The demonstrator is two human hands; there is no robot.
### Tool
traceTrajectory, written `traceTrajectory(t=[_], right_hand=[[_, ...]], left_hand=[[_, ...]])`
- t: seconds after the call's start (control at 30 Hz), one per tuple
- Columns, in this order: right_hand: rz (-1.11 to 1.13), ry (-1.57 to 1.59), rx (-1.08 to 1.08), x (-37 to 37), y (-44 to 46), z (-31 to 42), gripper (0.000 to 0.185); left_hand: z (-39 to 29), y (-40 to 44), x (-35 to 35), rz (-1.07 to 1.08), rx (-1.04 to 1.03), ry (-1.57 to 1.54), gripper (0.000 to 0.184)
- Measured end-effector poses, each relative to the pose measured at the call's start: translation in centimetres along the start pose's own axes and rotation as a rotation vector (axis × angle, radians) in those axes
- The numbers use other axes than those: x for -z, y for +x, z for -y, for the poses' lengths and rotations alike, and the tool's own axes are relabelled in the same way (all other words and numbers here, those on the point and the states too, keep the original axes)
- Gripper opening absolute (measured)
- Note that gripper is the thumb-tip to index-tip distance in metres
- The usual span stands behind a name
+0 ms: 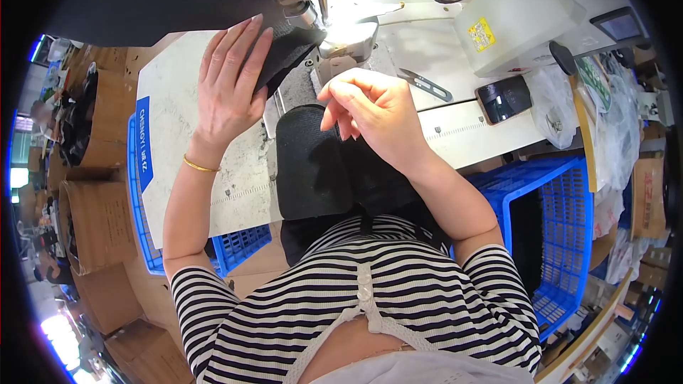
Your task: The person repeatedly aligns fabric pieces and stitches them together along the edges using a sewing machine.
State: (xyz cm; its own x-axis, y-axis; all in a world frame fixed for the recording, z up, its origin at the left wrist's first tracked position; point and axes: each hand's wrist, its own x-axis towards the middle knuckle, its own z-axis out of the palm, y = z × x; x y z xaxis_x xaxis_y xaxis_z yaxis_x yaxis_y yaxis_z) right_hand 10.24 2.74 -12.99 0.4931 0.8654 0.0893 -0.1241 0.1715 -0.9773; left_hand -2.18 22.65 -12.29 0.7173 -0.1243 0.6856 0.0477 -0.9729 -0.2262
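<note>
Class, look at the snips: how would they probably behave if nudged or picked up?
The snips would probably slide rather than roll, since they lie flat on the white surface. Their metallic look suggests stiffness; their slim shape suggests they'd be light.

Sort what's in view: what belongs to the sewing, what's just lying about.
Belongs, apparently:
black fabric piece under the left hand
white sewing machine
grey metal thread snips, unheld but probably a tool here

Lying about, apparently:
brown cardboard boxes at left
clear plastic bag at right
</note>
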Motion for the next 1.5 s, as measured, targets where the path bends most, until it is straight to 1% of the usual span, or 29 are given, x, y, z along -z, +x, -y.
traceTrajectory(t=[0.1,0.2,0.3,0.37,0.4,0.43,0.5,0.7,0.93,1.07,1.27,1.37,1.43,1.5], right_hand=[[0.035,-0.04,0.013,0.2,-0.2,-0.3,0.022],[0.039,-0.047,0.018,0.5,-0.2,-0.3,0.022],[-0.043,0.009,0.026,0.0,-0.3,-0.3,0.021],[-0.061,-0.098,0.093,-0.7,-0.8,-0.5,0.02],[-0.067,-0.149,0.125,-1.0,-1.2,-0.6,0.02],[-0.06,-0.187,0.104,-1.1,-1.6,-0.3,0.018],[-0.099,-0.234,0.239,-1.5,-1.7,-1.1,0.017],[-0.099,-0.203,0.103,-0.8,-2.1,0.5,0.019],[-0.104,-0.119,0.096,-0.8,-0.8,1.1,0.023],[-0.093,-0.044,0.101,-0.8,0.1,0.2,0.023],[-0.101,-0.044,0.131,-1.0,0.9,-0.1,0.024],[-0.095,-0.078,0.158,-0.8,0.9,-0.3,0.022],[-0.091,-0.124,0.196,-0.7,0.9,-0.4,0.021],[-0.084,-0.16,0.18,-0.5,0.6,-0.4,0.018]], left_hand=[[0.0,0.0,0.1,-0.025,0.037,-0.014,0.063],[0.8,-0.3,0.5,-0.078,-0.062,0.021,0.05],[-1.9,-0.2,2.9,-0.147,-0.174,0.054,0.038],[-5.6,1.2,4.5,-0.129,-0.136,0.13,0.035],[-6.8,1.4,4.4,-0.107,-0.078,0.046,0.034],[-7.5,1.6,4.2,-0.088,-0.025,-0.038,0.033],[-8.0,1.9,3.6,-0.112,-0.017,-0.01,0.035],[-9.1,2.6,3.0,-0.145,-0.053,0.101,0.04],[-8.3,3.8,1.9,-0.15,-0.013,0.122,0.04],[-7.7,4.4,1.1,-0.175,-0.006,0.15,0.04],[-7.2,4.7,1.0,-0.109,0.017,0.159,0.038],[-7.5,4.4,1.0,-0.105,0.044,0.127,0.043],[-7.7,4.2,1.7,-0.062,0.106,-0.023,0.044],[-7.8,4.0,2.9,-0.032,0.165,-0.217,0.043]])
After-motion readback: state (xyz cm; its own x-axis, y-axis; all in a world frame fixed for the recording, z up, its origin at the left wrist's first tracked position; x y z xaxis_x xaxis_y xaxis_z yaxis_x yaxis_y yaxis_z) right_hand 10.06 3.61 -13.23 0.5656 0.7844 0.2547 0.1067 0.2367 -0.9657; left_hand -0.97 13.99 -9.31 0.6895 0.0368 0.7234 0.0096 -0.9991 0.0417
